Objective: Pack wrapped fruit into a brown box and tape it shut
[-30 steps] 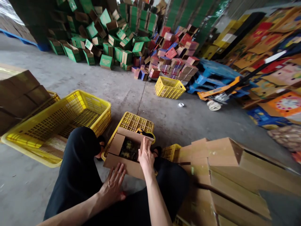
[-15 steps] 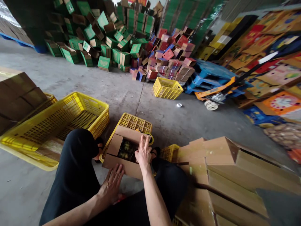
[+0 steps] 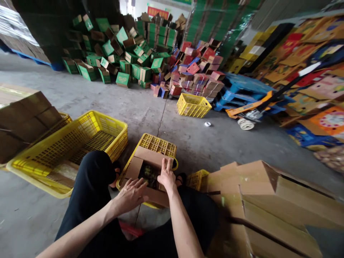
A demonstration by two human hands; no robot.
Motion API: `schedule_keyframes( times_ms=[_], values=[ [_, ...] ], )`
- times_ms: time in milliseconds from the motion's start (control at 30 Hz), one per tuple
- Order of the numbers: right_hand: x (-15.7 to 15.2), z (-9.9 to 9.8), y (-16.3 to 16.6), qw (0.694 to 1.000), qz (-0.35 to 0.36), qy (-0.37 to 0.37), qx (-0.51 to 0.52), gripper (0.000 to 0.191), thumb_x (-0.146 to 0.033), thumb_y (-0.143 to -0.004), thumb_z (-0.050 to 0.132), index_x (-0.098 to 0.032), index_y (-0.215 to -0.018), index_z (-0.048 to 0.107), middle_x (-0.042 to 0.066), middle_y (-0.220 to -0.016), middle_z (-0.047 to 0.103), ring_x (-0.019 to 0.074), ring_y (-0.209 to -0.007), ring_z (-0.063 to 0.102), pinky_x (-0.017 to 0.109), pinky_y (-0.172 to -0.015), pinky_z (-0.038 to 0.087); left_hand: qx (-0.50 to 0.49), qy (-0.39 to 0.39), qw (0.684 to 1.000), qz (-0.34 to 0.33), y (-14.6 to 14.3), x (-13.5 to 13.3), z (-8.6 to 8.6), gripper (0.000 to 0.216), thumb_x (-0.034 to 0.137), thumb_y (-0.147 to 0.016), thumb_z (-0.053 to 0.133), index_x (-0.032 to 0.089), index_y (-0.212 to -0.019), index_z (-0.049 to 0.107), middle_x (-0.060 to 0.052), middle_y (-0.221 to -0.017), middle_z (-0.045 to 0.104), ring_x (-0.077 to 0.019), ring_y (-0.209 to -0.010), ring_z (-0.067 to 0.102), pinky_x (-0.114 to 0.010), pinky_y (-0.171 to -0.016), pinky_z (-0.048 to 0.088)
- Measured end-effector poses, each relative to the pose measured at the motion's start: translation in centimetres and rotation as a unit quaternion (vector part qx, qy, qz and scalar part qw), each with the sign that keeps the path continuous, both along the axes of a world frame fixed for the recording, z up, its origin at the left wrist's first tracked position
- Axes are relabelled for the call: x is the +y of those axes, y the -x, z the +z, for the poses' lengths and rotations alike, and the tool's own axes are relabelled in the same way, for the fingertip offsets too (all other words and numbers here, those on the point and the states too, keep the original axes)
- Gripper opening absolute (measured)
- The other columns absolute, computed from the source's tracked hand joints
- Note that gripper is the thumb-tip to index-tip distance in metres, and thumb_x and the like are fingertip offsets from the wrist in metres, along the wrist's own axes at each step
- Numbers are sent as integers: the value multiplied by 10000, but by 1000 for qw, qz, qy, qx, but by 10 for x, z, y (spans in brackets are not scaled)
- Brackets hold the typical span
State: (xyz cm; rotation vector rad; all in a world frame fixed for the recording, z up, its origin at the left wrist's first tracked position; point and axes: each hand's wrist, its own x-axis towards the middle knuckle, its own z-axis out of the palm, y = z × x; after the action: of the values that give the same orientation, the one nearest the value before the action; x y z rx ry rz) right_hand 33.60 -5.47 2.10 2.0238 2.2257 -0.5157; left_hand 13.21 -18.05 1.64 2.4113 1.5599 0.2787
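Observation:
A small brown cardboard box with its flaps up rests on an upturned yellow crate between my knees. Dark contents show inside the box. My left hand lies over the near flap, fingers stretched out and spread. My right hand presses flat on the right flap, fingers extended toward the far edge. Neither hand grips anything.
A large yellow crate sits at my left, with brown cartons beyond it. A stack of flat brown cardboard lies at my right. Further off are another yellow crate, a tape roll, a pallet jack, and heaps of green and red boxes.
My left hand has moved up from my lap onto the box's near flap. My right hand stays on the right flap. The view has tilted slightly.

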Motion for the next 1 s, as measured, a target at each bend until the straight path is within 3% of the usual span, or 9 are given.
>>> schedule_keyframes(
  times_ms=[133, 200, 267, 367, 433, 600, 800, 900, 1000],
  values=[
    [6, 6, -11, 999, 8, 36, 35, 1079, -120, -774, 670, -238, -1702, 131, 215, -1753, -39, 460, -1503, 409, 540, -1102, 486, 5, -22, 1000, -20, -8, 27, -1, 469, 406, -1036, 580, 204, -1458, 618, -146, -1477, 644, -312, -1360, 622, -481, -1120, 499],
    [7, 9, -21, 997, 15, 56, 57, 1037, -135, -778, 646, -259, -1696, 179, 179, -1760, -38, 436, -1457, 490, 533, -1096, 496, 4, -27, 999, -30, -14, 39, -8, 422, 403, -1042, 572, 204, -1401, 668, -129, -1383, 713, -343, -1396, 585, -539, -1138, 478],
    [7, 13, -32, 994, 24, 67, 83, 991, -155, -790, 630, -231, -1689, 219, 158, -1763, -17, 403, -1494, 450, 504, -1126, 483, 4, -34, 999, -37, -16, 51, -15, 386, 426, -1043, 575, 195, -1310, 730, -126, -1202, 792, -371, -1387, 584, -613, -1165, 426],
    [6, 14, -46, 989, 34, 63, 126, 944, -156, -817, 588, -176, -1686, 219, 139, -1764, 45, 306, -1598, 263, 440, -1229, 384, 5, -48, 998, -47, -6, 63, -20, 371, 450, -1036, 593, 168, -1173, 790, -134, -1004, 815, -352, -1268, 668, -633, -1212, 350],
    [5, 13, -52, 986, 36, 60, 151, 934, -153, -826, 567, -161, -1687, 204, 134, -1761, 74, 261, -1617, 200, 419, -1268, 324, 3, -59, 996, -62, 7, 67, -17, 355, 451, -1038, 596, 176, -1135, 798, -120, -1001, 807, -316, -1234, 684, -607, -1246, 307],
    [6, 7, -58, 978, 36, 57, 198, 943, -156, -817, 562, -174, -1689, 204, 112, -1763, 53, 250, -1622, 168, 421, -1277, 305, -7, -86, 991, -102, 46, 63, 5, 341, 450, -1058, 558, 217, -1191, 769, -91, -1187, 762, -255, -1347, 604, -490, -1282, 292],
    [9, 2, -66, 968, 30, 48, 243, 949, -149, -801, 537, -202, -1689, 207, 84, -1759, 126, 221, -1617, 186, 433, -1301, 241, 14, -111, 994, 6, 92, 57, 14, 390, 414, -1094, 431, 230, -1227, 749, -90, -1293, 737, -246, -1254, 666, -451, -1186, 426],
    [9, -1, -72, 963, 25, 44, 263, 936, -137, -803, 496, -175, -1688, 196, 89, -1749, 183, 195, -1611, 210, 425, -1300, 234, 47, -95, 993, 51, 96, 57, 7, 375, 368, -1079, 428, 224, -1232, 738, -112, -1277, 735, -248, -1169, 705, -397, -1068, 512],
    [9, -3, -75, 961, 23, 35, 273, 936, -128, -802, 472, -193, -1690, 185, 72, -1739, 232, 181, -1602, 243, 430, -1295, 244, 70, -86, 989, 99, 89, 60, -6, 401, 359, -1039, 493, 184, -1350, 677, -171, -1299, 708, -278, -1024, 748, -432, -1019, 539]
  ],
)
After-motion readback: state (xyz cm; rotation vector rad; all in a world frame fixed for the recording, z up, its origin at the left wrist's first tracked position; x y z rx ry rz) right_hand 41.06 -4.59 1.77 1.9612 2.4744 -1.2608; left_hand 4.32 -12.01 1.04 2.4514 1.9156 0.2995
